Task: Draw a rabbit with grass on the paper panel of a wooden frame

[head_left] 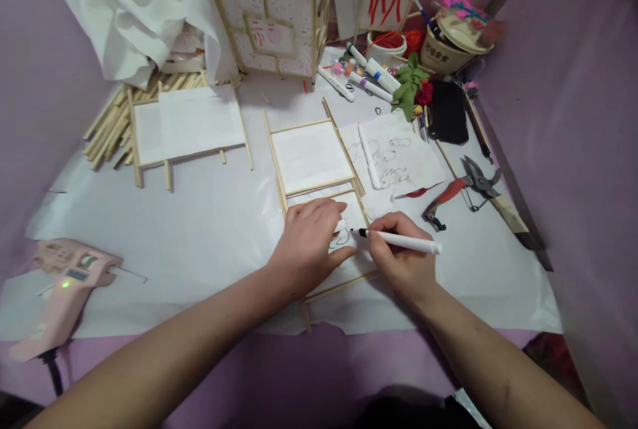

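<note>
A wooden-stick frame covered with white paper (312,157) lies flat in the middle of the white sheet. My left hand (309,243) rests palm down on its lower panel, fingers stretched out, pressing the paper flat. My right hand (401,253) pinches a white marker pen (399,240) with a black tip; the tip touches the paper next to a small black line drawing by my left fingertips. Part of the drawing is hidden under my left hand.
A second paper frame (187,127) and loose sticks lie at back left. A pink glue gun (64,293) sits at the near left. Red-handled cutters (461,190), a sketch sheet (399,157) with another pen, markers (369,77), cups and a standing lantern (272,10) crowd the back right.
</note>
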Demonstrator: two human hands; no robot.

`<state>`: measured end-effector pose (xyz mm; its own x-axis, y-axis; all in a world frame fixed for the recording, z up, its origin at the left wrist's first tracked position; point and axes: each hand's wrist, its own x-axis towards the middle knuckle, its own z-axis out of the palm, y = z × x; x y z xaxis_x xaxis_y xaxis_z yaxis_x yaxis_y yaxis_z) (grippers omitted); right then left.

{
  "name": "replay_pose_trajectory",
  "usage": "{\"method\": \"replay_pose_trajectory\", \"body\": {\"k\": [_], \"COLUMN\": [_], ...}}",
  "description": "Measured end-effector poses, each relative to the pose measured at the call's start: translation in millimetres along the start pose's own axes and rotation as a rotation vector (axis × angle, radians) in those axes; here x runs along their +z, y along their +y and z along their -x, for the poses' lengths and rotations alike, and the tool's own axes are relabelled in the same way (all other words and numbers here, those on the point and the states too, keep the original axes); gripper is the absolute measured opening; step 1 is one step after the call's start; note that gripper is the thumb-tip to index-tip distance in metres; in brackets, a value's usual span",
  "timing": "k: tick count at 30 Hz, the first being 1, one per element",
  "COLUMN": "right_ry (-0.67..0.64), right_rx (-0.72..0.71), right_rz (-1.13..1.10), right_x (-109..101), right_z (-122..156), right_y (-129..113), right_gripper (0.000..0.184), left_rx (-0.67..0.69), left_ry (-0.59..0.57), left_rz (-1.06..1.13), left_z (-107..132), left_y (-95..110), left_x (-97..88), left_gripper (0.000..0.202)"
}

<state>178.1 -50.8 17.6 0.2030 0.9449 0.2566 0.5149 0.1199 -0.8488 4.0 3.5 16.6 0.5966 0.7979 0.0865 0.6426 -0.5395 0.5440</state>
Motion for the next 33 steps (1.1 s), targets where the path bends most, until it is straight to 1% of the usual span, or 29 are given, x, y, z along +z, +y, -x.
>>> {"method": "replay_pose_trajectory", "body": {"k": [5,8,18,24,30,33], "right_ry": [-0.008,0.004,0.009,0.023,0.018,0.017], "right_rx": [-0.089,-0.112,-0.106,-0.106,-0.11,-0.112], "right_rz": [0.057,0.076,0.104,0.104,0.099,0.105], "right_x": [2.0,2.9,4.2,5.1,4.9,4.5], "right_z": [0.0,-0.1,1.1,0.6,1.0,1.3], "right_y": [1.3,1.4,1.8,0.8,1.8,2.1], "right_gripper": [0.009,0.01,0.009,0.011,0.009,0.01], "left_rx": [0.033,0.036,0.022,0.019,0.022,0.017], "left_ry": [0.017,0.026,-0.012,-0.016,-0.02,-0.021], "left_rz": [-0.024,-0.025,-0.029,-0.021,-0.04,-0.041], "left_z": [2.8,3.0,0.7,1.5,1.6,1.4], "left_y": [-1.0,-0.2,-0.3,-1.0,-0.4,-0.3], "left_x": [2.0,2.1,0.6,0.3,0.3,0.1], "left_gripper": [0.034,0.03,0.034,0.03,0.041,0.043]}}
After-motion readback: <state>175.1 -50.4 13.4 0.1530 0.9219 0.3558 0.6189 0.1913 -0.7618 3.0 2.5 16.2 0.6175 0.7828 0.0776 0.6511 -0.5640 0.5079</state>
